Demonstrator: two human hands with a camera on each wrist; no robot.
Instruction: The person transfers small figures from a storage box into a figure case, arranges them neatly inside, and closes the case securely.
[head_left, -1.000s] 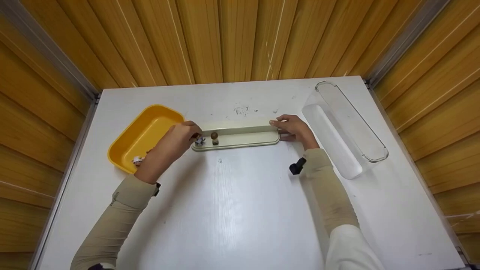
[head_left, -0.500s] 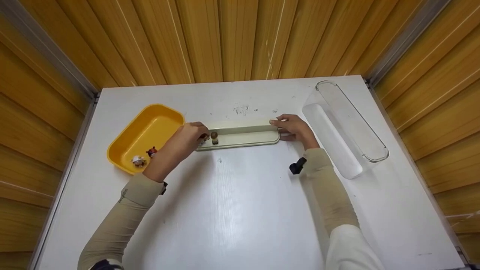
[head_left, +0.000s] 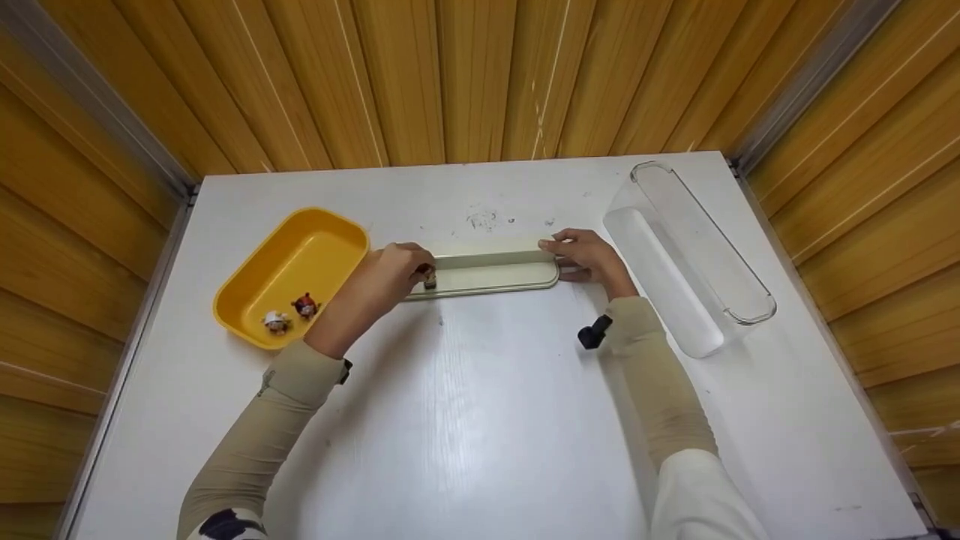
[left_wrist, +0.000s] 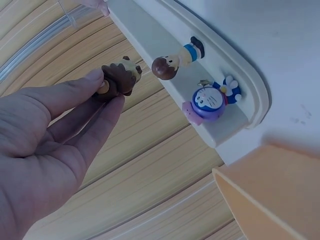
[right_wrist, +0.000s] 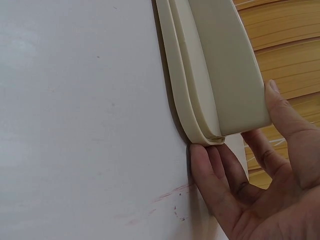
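My left hand [head_left: 390, 277] pinches a small brown figurine [left_wrist: 120, 77] between thumb and fingertips, above the left part of a pale green tray [head_left: 499, 276]. Two figurines stand in that end of the tray in the left wrist view: a brown-haired one in blue and white [left_wrist: 172, 62], and a blue cat-like one with purple and pink parts [left_wrist: 210, 100]. In the head view the hand covers most of these. My right hand [head_left: 592, 259] holds the tray's right end, thumb against the tall back wall [right_wrist: 230, 65] and fingers at the rounded corner.
At the left is a yellow tub [head_left: 292, 247] holding a white-topped figurine [head_left: 276, 322] and a red and dark one [head_left: 305, 305]. A clear long bin [head_left: 686, 255] lies at the right. Wood-patterned panels [head_left: 480, 82] border the white table [head_left: 465, 412].
My left hand has moved right along the tray with the figurine, uncovering the two figurines in the yellow tub. My right hand stays at the tray's end.
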